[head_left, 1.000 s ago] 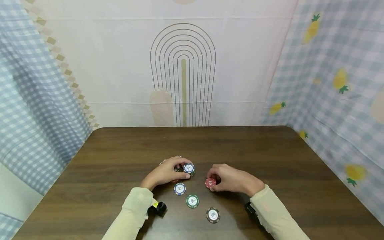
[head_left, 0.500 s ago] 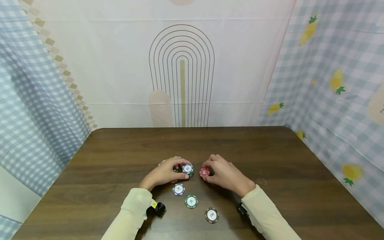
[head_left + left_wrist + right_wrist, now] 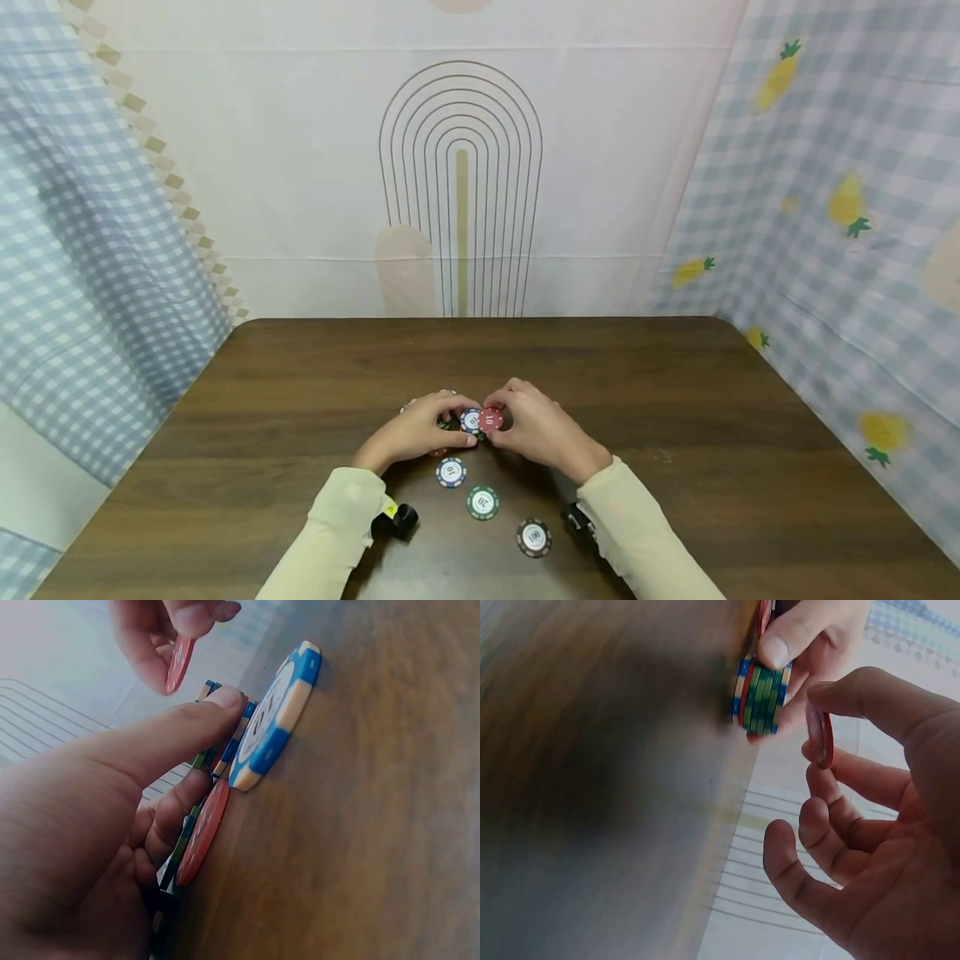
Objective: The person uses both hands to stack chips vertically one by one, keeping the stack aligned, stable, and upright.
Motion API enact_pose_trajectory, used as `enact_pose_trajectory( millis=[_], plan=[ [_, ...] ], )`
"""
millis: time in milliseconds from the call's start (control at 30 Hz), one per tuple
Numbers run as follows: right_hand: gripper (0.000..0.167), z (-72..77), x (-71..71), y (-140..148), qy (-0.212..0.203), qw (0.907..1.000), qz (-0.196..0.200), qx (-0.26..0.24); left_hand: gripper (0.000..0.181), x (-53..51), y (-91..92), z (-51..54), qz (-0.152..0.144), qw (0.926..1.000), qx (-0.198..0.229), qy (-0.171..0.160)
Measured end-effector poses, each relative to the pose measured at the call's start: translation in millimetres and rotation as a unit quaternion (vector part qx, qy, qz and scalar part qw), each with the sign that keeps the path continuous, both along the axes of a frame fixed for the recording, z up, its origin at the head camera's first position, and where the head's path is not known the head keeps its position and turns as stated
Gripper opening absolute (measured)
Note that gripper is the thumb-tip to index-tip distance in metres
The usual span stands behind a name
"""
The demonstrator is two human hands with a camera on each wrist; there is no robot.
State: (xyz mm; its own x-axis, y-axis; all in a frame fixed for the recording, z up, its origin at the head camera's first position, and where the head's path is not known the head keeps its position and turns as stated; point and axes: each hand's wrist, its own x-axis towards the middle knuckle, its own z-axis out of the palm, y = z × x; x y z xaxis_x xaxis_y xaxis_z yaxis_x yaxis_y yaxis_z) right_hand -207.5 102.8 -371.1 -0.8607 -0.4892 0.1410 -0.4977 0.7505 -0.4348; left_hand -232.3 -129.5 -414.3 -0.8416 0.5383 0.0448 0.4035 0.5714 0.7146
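White cloth point(image 3: 300, 150) printed with thin nested arches hangs across the upper frame of the head view, above a dark wood-grain table point(image 3: 600, 358). Just below centre, the left hand point(image 3: 416, 432) grips a stack of chips point(image 3: 468, 420) between thumb and fingers, blue on top with green and red layers lower down. From the right, the right hand point(image 3: 542, 429) pinches a red chip point(image 3: 491, 419), which overlaps the stack in the head view; the right wrist view shows a gap between them. Below, towards the lower centre, lie a blue chip point(image 3: 451, 472), a green chip point(image 3: 483, 503) and a black chip point(image 3: 534, 538); more chips are partly hidden behind the left hand
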Motion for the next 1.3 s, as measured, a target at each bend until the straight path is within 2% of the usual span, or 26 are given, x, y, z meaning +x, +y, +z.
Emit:
enact_pose_trajectory(
  millis=[133,300,467,667,1000,1300],
  plan=[
    [0.032,-4.2,-2.2,-6.9,0.002,1.0,0.006,-0.006,0.047,-1.0,1.4,1.0,-0.006,1.0,-0.001,0.0],
    [0.031,-11.6,-5.6,-9.3,-0.006,0.9999,-0.005,-0.014,0.048,0.0,1.2,-0.3,0.0,1.0,-0.003,-0.006],
    [0.03,-11.6,-8.5,-5.8,-0.027,0.9992,-0.015,-0.025,0.048,0.0,3.3,-0.1,0.008,0.9999,-0.009,-0.004],
    [0.033,-11.1,-10.9,-8.7,-0.036,0.9989,-0.007,-0.03,0.048,-0.9,2.8,1.3,0.007,0.9999,-0.011,0.002],
    [0.033,-16.5,-11.4,-9.7,-0.029,0.9989,0.007,-0.035,0.048,-0.7,4.4,-1.8,-0.003,1.0,-0.006,0.002],
    [0.031,-16.9,-11.9,-10.7,-0.021,0.998,0.019,-0.056,0.048,-1.4,2.5,-0.2,-0.011,0.9996,-0.007,0.024]
  ],
)
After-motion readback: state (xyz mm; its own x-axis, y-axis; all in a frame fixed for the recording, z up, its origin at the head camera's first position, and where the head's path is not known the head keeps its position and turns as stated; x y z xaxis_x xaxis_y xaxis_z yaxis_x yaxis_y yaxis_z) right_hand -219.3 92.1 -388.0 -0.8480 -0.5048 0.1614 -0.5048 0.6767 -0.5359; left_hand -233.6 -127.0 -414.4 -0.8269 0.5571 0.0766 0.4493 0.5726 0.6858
